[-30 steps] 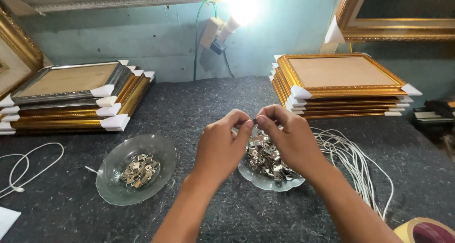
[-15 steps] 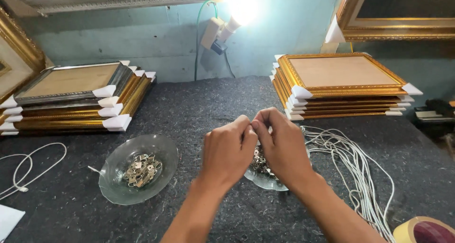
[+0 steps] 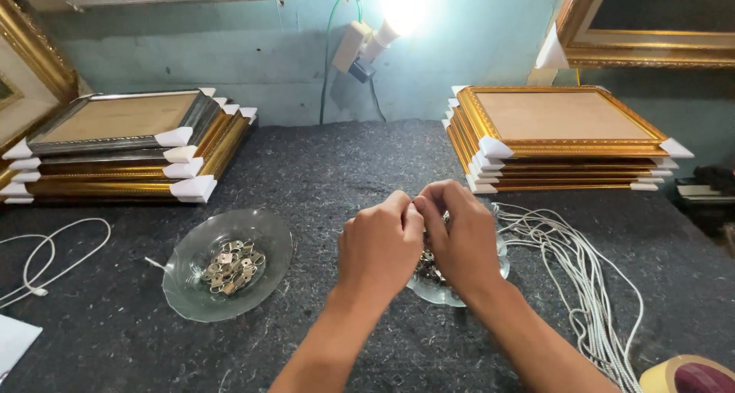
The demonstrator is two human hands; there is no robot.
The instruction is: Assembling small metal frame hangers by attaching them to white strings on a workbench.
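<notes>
We have both hands together over the right-hand glass dish (image 3: 490, 274) of small metal hangers — left hand (image 3: 379, 243) and right hand (image 3: 459, 240) touching at the fingertips, fingers curled in tight. They seem to pinch one small piece between them, but it is hidden, so we cannot tell what it is, which way it points or how its long side lies. A slip could drop it back among the loose pieces, or a knuckle could tip the dish. The other glass dish (image 3: 191, 286) sits well apart on the left; white cords (image 3: 582, 270) lie just beside the right one.
</notes>
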